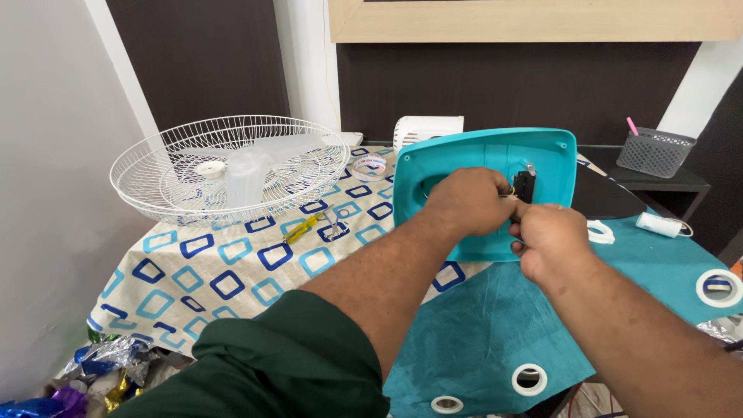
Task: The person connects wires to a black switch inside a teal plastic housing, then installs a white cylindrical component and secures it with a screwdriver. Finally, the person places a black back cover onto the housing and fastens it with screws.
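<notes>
My left hand (468,203) and right hand (549,240) meet at the centre of the frame, against a turquoise fan base (472,159) tipped up on its edge. Both are closed. The left is curled at the base's middle, beside a small black part (525,186) on the base. The right fist sits just below and to the right, touching the left, and seems to pinch a thin wire. I cannot see the wire clearly.

To do this well, I judge the left hand should brace the tilted base while the right works in small, steady pulls, since the base stands on a narrow edge and could tip.

A white grille (228,166) lies in the upper left, well apart, with a small screwdriver (303,228) between it and the base. The table drops away at the lower left, above crumpled foil (108,371). A grey basket (654,151) stands upper right. Tape rolls (718,286) lie at the right edge and bottom. The open cloth (480,325) just below my hands gives the most room.
</notes>
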